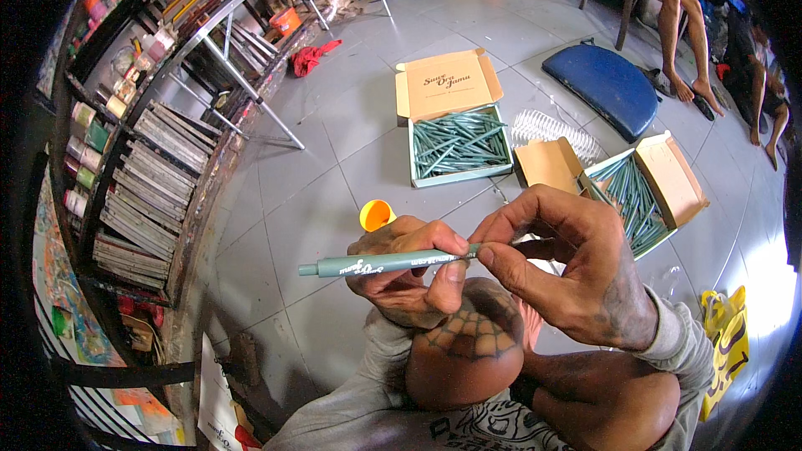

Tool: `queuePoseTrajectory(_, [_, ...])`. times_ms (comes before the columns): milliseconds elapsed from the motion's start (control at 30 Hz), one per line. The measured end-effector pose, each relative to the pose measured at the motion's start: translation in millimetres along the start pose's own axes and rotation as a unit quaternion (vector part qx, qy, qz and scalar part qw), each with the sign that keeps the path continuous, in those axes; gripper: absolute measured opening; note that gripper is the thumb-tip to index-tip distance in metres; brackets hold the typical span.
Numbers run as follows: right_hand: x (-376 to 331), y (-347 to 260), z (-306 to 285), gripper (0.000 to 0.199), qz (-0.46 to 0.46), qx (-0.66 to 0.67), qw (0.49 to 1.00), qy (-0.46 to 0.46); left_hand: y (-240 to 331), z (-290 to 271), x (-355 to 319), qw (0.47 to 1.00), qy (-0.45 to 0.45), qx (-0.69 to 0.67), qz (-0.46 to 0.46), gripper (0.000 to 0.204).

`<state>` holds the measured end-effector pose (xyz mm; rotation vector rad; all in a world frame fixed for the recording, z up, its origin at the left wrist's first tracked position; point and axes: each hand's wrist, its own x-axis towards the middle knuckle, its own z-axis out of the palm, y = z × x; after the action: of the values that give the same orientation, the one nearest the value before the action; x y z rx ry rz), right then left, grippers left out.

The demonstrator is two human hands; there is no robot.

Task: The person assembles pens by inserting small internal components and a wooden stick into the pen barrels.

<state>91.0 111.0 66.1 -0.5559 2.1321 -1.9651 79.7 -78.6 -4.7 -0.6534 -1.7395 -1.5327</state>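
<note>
A grey-green pen (368, 265) with white print lies level across my hands, its clicker end pointing left. My left hand (401, 284) is closed round the middle of the barrel, thumb and fingers on either side. At the pen's right end, my right hand (568, 263) pinches the tip between thumb and forefinger; the fingertips hide the point itself. Beyond my hands, an open cardboard box (461, 179) holds many similar green pens. A second open box (681, 184) of the same pens stands to the right, partly behind my right hand.
A small yellow cup (377, 215) is just beyond my left hand. A blue seat pad (601, 88) and clear plastic coils (555, 135) lie on the tiles. Shelves of frames (150, 192) line the left, by a metal-legged table (251, 88). Another person's legs (678, 33) show far right.
</note>
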Motion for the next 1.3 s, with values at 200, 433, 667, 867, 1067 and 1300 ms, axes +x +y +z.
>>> queuePoseTrajectory(200, [0.9,-1.2,1.3,0.017,0.005,0.001,1.000,0.000,-1.4,0.3,-0.1,1.000,0.003,-0.002,0.016,0.014])
queuePoseTrajectory(433, [2.0,3.3,3.7,0.015,-0.058,-0.026,0.998,0.013,-2.0,0.8,1.7,0.999,0.003,0.031,0.038,0.014])
queuePoseTrajectory(667, [5.1,18.6,3.4,0.020,-0.110,-0.024,0.993,0.031,-8.7,9.8,-2.6,0.997,0.065,-0.020,0.032,0.014])
queuePoseTrajectory(867, [3.1,7.8,4.3,0.023,-0.060,0.027,0.998,0.024,-5.1,5.9,-11.5,0.992,0.091,-0.044,-0.077,0.012])
queuePoseTrajectory(1067, [7.3,19.7,8.9,0.026,-0.034,0.086,0.996,0.022,-6.9,6.4,-15.2,0.992,0.102,-0.055,-0.056,0.012])
queuePoseTrajectory(1300, [8.3,9.8,4.3,0.024,0.045,0.094,0.994,-0.012,-5.1,13.0,-7.3,0.996,0.080,-0.047,0.007,0.014])
